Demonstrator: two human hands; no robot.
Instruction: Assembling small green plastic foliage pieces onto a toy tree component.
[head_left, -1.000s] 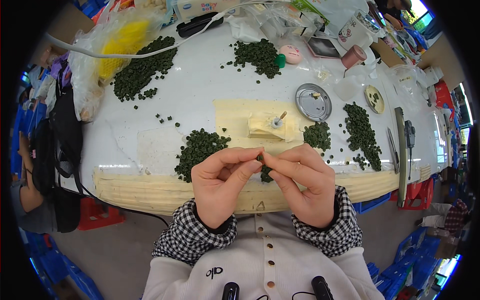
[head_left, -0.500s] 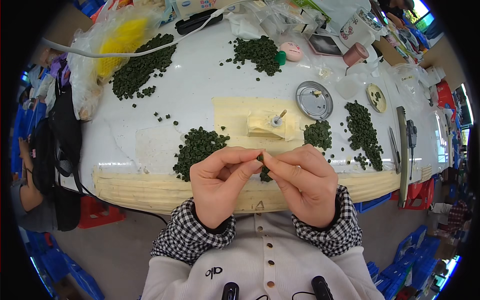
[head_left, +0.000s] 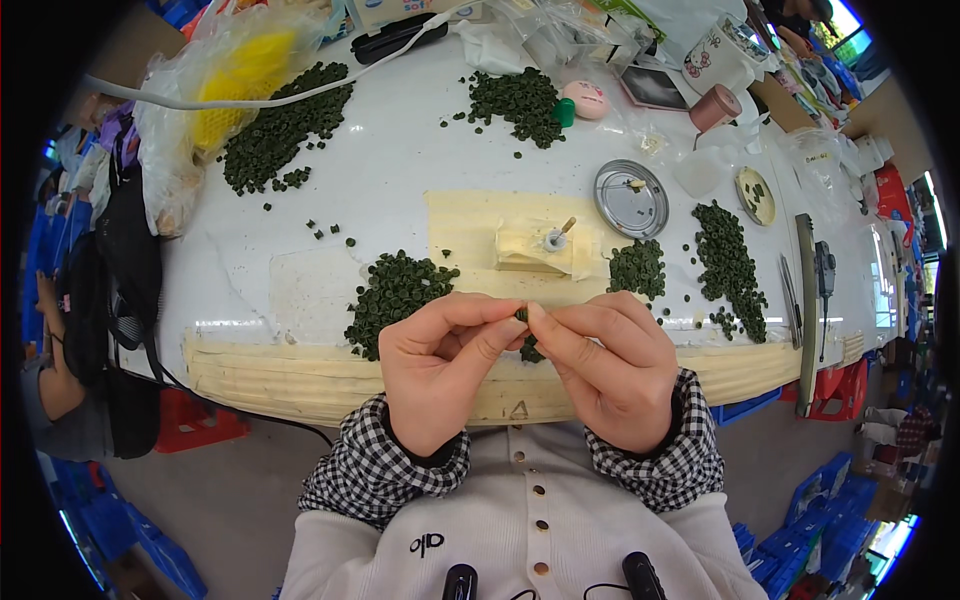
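In front of my body, over the table's near edge, my left hand (head_left: pixel 432 365) and my right hand (head_left: pixel 628 372) meet at the fingertips. Both pinch one small dark green round part (head_left: pixel 521 314), mostly covered by the fingers. More dark green parts (head_left: pixel 531 350) show below the pinch; whether they lie on the table or against my right fingers, I cannot tell. A large heap of the same parts (head_left: pixel 398 298) spreads just beyond my left hand. Past my right hand is a smaller heap (head_left: pixel 637 270). A tape-covered block (head_left: pixel 530 255) with a small upright peg stands beyond both hands.
Further heaps of green parts lie at the far left (head_left: pixel 280 130), far middle (head_left: pixel 515 105) and right (head_left: pixel 728 265). A round metal dish (head_left: pixel 631 200) sits beyond the block. Tweezers (head_left: pixel 790 298) lie at right. A white cable (head_left: pixel 270 102) crosses the far left.
My hands stay together at the same spot. The right fingers have shifted slightly around the small green part; the heaps look unchanged.
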